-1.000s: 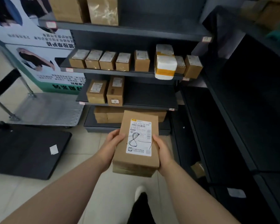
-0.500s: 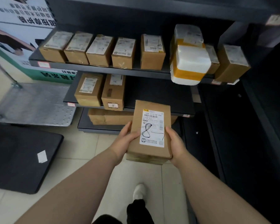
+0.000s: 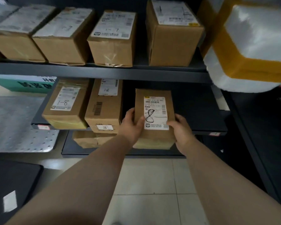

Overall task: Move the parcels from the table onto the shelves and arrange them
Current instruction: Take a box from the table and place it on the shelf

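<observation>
Over the front lip of the middle shelf point(image 3: 199, 111): brown parcel point(image 3: 155, 111), white label up, big handwritten 8 on it, long axis pointing into the shelf. Far end is above the shelf's dark deck, near end sticks out past the lip. Can't tell if it touches the deck.

Left hand point(image 3: 131, 125) grips the parcel's left edge, thumb curled onto the top face beside the label, fingers underneath and hidden. Right hand point(image 3: 181, 129) grips the right edge, thumb at the label's lower corner. Both arms reach forward.

Same shelf, left of the parcel: tall box point(image 3: 104, 109), close but apart from the parcel. Next left, a flatter box marked 1-8 point(image 3: 65, 104); it looks to touch the tall one.

Above the middle shelf: upper shelf point(image 3: 104, 73) with a row of brown boxes point(image 3: 113, 38), labels up. At its right end, a white foam parcel point(image 3: 253, 46) banded in yellow tape, overhanging the edge.

Below the middle shelf: crumpled brown box point(image 3: 89, 138) on the lowest level.

Left of the middle shelf: metal cart deck point(image 3: 15, 124); nearer, a black mat point(image 3: 11, 179) on the tiled floor point(image 3: 144, 184).
</observation>
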